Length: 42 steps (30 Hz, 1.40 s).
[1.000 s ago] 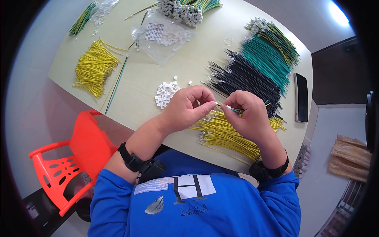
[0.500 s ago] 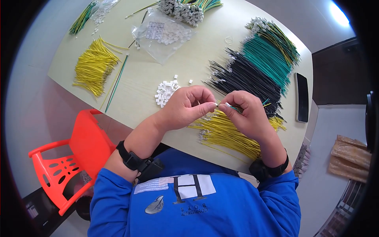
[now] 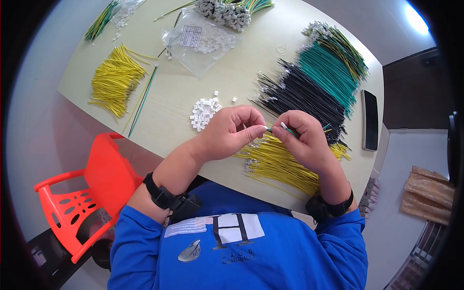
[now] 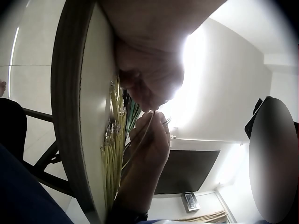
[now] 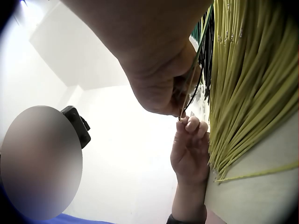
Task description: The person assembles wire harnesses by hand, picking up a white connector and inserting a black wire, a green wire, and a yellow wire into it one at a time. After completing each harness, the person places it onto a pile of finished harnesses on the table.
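My left hand [image 3: 232,131] pinches a small white connector housing [image 3: 265,127] between thumb and forefinger, over the front of the table. Close on its right, my right hand [image 3: 305,140] grips a few thin wires, a green wire [image 3: 292,131] among them, with thumb and curled fingers. A second white connector [image 3: 283,125] shows at the end of the green wire by the right fingertips. In the right wrist view a black wire [image 5: 198,88] loops from the right hand down to the left fingertips. The wire ends are hidden by the fingers.
Yellow wires [image 3: 280,166] lie under the hands, with black wires [image 3: 309,92] and green wires [image 3: 328,67] behind. Loose white connectors [image 3: 204,113] are piled left of the hands, near a plastic bag [image 3: 198,46]. A phone [image 3: 369,120] lies at the right edge; a red chair [image 3: 111,174] stands left.
The white connector at the right fingertips has turned upward and sits slightly farther from the thumb tip. Both hands stay almost in place, still close together.
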### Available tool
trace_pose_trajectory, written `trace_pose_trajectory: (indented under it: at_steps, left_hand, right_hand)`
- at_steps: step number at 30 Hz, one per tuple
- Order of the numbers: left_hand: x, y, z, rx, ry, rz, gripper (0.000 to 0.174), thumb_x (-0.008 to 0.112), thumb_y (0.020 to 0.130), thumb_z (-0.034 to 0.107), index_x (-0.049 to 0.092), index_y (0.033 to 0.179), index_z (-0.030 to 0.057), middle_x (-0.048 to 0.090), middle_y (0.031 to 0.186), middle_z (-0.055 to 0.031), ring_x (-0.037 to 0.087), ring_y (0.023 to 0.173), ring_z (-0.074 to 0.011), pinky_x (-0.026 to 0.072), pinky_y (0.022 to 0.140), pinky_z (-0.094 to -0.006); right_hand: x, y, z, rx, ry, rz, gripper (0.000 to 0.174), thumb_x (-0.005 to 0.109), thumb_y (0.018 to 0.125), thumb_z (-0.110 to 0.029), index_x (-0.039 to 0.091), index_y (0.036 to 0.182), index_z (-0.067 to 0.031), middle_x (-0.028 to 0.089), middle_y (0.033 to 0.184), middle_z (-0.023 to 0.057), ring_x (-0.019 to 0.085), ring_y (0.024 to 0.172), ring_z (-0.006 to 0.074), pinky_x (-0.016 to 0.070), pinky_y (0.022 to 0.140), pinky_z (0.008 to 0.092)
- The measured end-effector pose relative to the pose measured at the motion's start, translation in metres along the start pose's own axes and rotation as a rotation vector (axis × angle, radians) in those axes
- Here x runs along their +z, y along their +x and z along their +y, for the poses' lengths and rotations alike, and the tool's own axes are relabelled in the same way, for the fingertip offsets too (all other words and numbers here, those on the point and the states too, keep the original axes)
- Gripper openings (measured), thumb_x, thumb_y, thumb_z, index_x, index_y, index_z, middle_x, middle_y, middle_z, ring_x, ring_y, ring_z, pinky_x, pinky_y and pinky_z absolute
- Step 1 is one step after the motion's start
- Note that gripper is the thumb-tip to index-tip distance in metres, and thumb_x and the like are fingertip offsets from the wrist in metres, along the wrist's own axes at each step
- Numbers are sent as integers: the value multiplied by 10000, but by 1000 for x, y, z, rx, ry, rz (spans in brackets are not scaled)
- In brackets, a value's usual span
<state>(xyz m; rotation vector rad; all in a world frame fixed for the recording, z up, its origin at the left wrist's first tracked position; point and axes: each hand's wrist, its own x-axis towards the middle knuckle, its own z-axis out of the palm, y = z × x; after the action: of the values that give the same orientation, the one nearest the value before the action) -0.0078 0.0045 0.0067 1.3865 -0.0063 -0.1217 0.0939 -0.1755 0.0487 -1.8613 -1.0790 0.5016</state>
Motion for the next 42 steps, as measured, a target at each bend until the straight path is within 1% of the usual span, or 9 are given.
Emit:
trace_pose_trajectory:
  at_steps: [2,5,17,26,29,31,34,39,42]
  left_hand:
    - [1,0,-1,-5,8,-1,129,591,892,90,553,979,2,584,869,-12,551,796,-55,451,704,-191]
    - [4,1,-4,72,5,48,105,617,874,110,579,901,17,567,757,15,500,661,-26,409,577,-171]
    - [5,-1,-5,100,95,100,93,627,855,100,583,873,21,570,732,11,495,612,-21,396,524,-173]
    - [4,0,-6,90,80,112,89,630,855,100,588,875,24,576,740,16,486,604,-10,390,519,-170]
    - [5,0,0,28,110,91,112,599,887,83,558,954,2,575,845,-6,521,741,-32,434,640,-173]
    - [4,1,-1,34,110,98,113,598,888,84,560,958,4,576,846,-6,523,743,-33,433,641,-171]
    - [3,1,-3,43,110,112,114,595,890,86,562,966,7,578,849,-6,528,747,-35,431,642,-168]
    - [-1,0,6,139,-6,240,117,589,894,89,565,980,14,583,832,0,529,739,-41,428,655,-167]
    - [-13,-3,17,185,-32,302,119,585,896,90,566,991,20,588,825,0,527,733,-47,427,662,-169]
  right_hand:
    - [0,0,1,-7,22,-12,94,630,821,-85,586,783,-11,515,687,42,473,639,133,376,568,267]
    - [2,1,4,-45,5,-1,81,626,816,-71,581,781,-12,518,689,49,480,640,147,380,572,274]
    - [12,0,4,-138,-66,54,63,612,805,-44,563,774,-18,532,698,71,499,635,204,393,580,301]
    - [9,2,0,-55,-74,21,94,631,808,-81,568,797,-11,535,702,84,510,644,215,399,581,303]
    - [8,4,-4,-93,-202,58,118,642,813,-111,574,816,-15,538,693,84,516,633,207,405,574,298]
    - [7,4,-7,-115,-267,76,131,648,815,-127,577,826,-17,539,688,84,519,628,203,408,570,295]
    - [1,3,-10,-29,-324,1,149,651,824,-163,585,848,-32,546,675,80,529,607,201,421,562,289]
    - [-18,7,-22,-2,-479,101,131,646,828,-162,596,862,-46,553,658,73,537,591,209,428,556,287]
    - [-20,7,-26,106,-439,-10,135,647,822,-152,604,877,-36,567,708,90,561,625,231,447,579,303]
